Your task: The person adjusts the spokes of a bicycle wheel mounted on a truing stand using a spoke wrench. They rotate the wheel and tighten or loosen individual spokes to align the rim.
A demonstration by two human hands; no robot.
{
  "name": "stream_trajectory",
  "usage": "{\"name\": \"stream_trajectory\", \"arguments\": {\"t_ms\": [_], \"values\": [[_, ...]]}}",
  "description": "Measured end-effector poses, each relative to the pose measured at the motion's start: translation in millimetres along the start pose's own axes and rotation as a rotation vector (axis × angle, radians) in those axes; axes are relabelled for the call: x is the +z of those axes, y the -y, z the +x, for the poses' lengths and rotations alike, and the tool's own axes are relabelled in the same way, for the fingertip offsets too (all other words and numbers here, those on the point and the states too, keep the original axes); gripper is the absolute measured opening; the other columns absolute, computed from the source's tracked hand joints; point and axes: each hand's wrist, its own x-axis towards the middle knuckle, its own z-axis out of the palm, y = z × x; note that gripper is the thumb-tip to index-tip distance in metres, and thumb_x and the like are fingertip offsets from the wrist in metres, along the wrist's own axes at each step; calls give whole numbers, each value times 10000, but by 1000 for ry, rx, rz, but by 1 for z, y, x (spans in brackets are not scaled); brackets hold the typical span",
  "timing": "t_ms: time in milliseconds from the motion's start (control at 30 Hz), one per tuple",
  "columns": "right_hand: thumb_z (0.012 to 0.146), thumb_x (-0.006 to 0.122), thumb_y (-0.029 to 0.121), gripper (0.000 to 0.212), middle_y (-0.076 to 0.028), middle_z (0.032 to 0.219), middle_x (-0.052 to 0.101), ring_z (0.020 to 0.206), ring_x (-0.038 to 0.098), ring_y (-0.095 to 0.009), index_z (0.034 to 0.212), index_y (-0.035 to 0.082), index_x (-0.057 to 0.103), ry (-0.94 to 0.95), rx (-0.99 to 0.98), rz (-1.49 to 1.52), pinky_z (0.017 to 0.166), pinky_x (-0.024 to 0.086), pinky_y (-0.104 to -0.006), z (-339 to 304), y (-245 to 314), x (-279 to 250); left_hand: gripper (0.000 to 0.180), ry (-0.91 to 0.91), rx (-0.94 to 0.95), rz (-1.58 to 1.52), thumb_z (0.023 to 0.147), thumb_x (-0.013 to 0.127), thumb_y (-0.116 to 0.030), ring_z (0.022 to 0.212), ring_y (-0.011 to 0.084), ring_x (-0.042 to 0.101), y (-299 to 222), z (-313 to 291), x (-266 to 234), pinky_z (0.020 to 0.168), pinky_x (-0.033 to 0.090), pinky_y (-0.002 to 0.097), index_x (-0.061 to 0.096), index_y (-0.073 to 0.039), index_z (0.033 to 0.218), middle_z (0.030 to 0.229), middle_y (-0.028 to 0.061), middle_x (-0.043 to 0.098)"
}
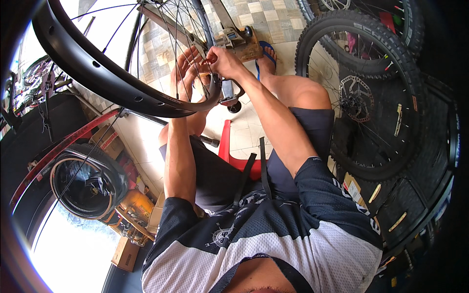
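Observation:
A bare black bicycle rim (115,84) with thin spokes sweeps across the upper left, without a tyre. At its near end, my right hand (225,62) is closed, pinching a small red spoke wrench (210,59) among the spokes. My left hand (187,68) is just left of it, fingers apart and partly behind the spokes. The wheel is at a metal truing stand (228,38) on a wooden base (250,51). Just below my right hand, a silver arm of the stand (228,93) stands close beside the rim.
Wheels with knobbly tyres (360,24) lean at the right, one with a brake disc (355,97). A red stool (244,165) shows between my legs. At the lower left are a loose tyre (115,171), cardboard boxes (125,254) and a red bar (63,139).

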Motion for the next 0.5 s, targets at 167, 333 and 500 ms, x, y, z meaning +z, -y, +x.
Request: {"name": "stream_trajectory", "arguments": {"t_ms": [167,333,500], "values": [[693,875,485,545,-144,745,662,711,652,-284,828,28,609,-190,-37,-186,642,491,-385,-4,8,7,616,14,10,14,976,559,-275,1340,288,481,-2,-1,0,1124,375,387,372,67,1451,1436,220,471],[714,870,413,482,-168,798,683,775,677,-313,839,25,612,-157,53,-226,671,500,-406,-11,20,5,642,31,11,45,978,560,-317,1351,291,469,-4,-1,1,1134,361,390,369,73,1450,1437,222,467],[793,815,281,331,-133,830,704,788,685,-240,898,17,645,-6,36,-123,702,517,-356,-9,25,-9,671,16,-5,55,977,579,-366,1346,284,477,-7,-3,1,1118,373,375,369,49,1460,1440,202,473]]}}
